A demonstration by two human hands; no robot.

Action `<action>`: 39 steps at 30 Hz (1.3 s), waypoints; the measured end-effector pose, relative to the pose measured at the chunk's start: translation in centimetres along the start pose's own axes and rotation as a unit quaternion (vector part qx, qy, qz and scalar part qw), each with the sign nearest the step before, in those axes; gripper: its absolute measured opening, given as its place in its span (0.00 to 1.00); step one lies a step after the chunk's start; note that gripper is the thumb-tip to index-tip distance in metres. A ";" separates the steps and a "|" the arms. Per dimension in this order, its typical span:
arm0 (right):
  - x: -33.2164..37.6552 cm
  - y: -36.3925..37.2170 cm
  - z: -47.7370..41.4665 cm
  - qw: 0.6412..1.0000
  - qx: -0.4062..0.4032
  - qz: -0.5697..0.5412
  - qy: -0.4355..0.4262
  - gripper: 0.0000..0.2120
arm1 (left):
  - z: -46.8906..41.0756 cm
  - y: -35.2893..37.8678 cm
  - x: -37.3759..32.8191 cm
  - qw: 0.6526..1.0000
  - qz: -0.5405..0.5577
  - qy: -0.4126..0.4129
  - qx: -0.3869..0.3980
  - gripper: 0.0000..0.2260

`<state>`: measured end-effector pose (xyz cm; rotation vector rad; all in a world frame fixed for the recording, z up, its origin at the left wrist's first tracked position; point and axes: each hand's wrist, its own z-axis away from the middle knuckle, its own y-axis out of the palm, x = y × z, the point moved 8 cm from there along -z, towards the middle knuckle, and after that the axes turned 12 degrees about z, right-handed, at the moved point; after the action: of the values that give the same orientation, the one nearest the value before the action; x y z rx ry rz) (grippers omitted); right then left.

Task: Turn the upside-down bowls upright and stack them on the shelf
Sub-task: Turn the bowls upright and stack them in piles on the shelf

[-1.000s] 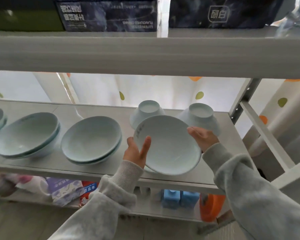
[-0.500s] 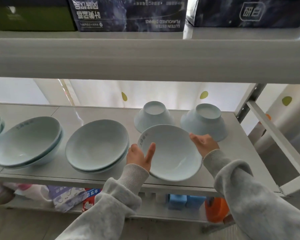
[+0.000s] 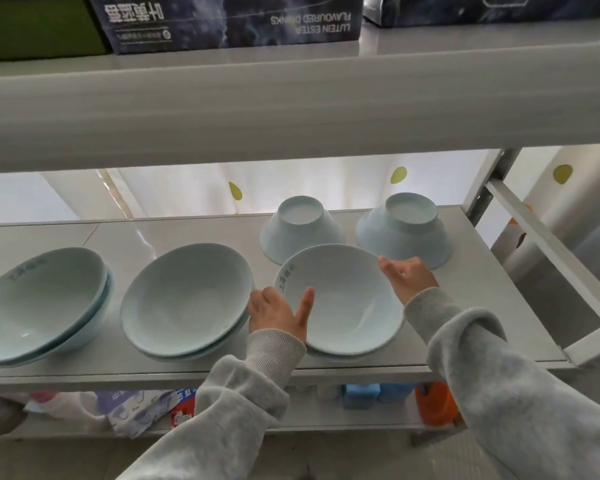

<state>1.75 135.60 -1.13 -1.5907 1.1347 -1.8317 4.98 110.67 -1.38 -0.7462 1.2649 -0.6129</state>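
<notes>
Pale-blue bowl (image 3: 347,306) by shelf (image 3: 499,323) front edge, left hand (image 3: 278,310) and right hand (image 3: 409,275) tight on its rim.

Clutter I see above and below.
Up top, a green box (image 3: 39,27) sits just beside a dark carton (image 3: 236,22); down low, blue blocks (image 3: 361,395) near an orange tub (image 3: 433,403); behind, a dotted curtain (image 3: 291,185).

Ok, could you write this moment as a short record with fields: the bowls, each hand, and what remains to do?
held bowl: upright, front right of the shelf
left hand: grips its left rim, thumb inside
right hand: holds its right rim
upside-down bowls: two, just behind it, on their rims
upright stacks: two, to its left
left to do: turn those two bowls
</notes>
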 end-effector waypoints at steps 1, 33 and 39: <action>-0.1 0.1 -0.1 1.000 0.000 -0.004 -0.002 0.28 | 0.0 0.0 0.0 1.000 -0.011 0.000 -0.003 0.33; -6.8 -6.7 -2.7 0.942 0.016 0.250 -0.223 0.09 | 12.4 14.3 -15.5 0.816 -0.178 0.514 -0.196 0.44; -7.9 -11.6 -1.7 0.981 0.090 -0.028 -0.168 0.05 | 10.6 15.5 -16.1 0.841 -0.217 0.458 -0.187 0.47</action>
<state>3.93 148.69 3.74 -1.7540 0.7601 -1.5694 12.12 134.29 -2.26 -1.1423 2.1650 -1.2002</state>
